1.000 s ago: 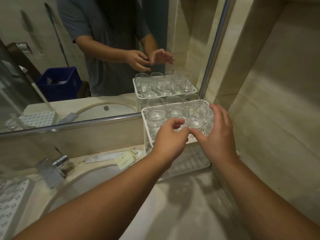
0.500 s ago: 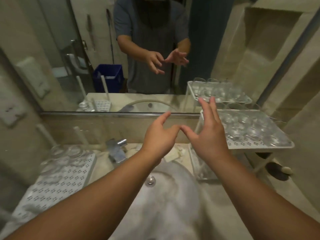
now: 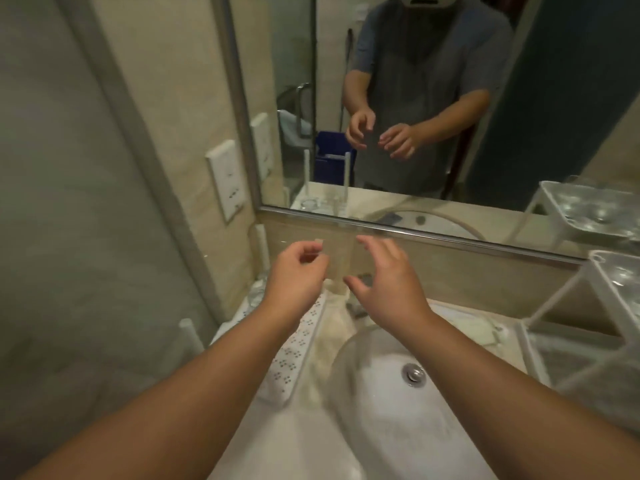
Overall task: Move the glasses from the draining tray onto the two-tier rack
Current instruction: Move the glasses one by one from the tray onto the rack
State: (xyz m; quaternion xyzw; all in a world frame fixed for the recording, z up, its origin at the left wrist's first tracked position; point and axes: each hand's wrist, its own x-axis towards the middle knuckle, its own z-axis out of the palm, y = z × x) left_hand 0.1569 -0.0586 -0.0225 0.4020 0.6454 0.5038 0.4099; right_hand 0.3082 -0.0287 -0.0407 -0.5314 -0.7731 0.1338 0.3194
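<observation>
My left hand (image 3: pixel 298 278) hovers over the back end of the white perforated draining tray (image 3: pixel 294 355), fingers loosely curled and holding nothing. My right hand (image 3: pixel 391 285) hangs just to its right, above the tray's edge, fingers spread and empty. A clear glass (image 3: pixel 254 296) stands at the tray's back left, partly hidden by my left hand. A blurred upright tray post (image 3: pixel 337 271) shows between my hands. The white two-tier rack (image 3: pixel 595 268) is at the far right edge, with several glasses (image 3: pixel 623 282) on its top tier.
A white sink basin (image 3: pixel 381 410) with a metal drain (image 3: pixel 414 374) lies below my right arm. The tap (image 3: pixel 358 308) is mostly hidden behind my right hand. A mirror (image 3: pixel 433 98) spans the back wall, a wall socket (image 3: pixel 225 178) sits left of it, and a glass partition (image 3: pixel 69 202) closes the left side.
Both hands left the rack's top tier empty and swung left across the sink to above the draining tray. My view turned left with them, pushing the rack to the right edge.
</observation>
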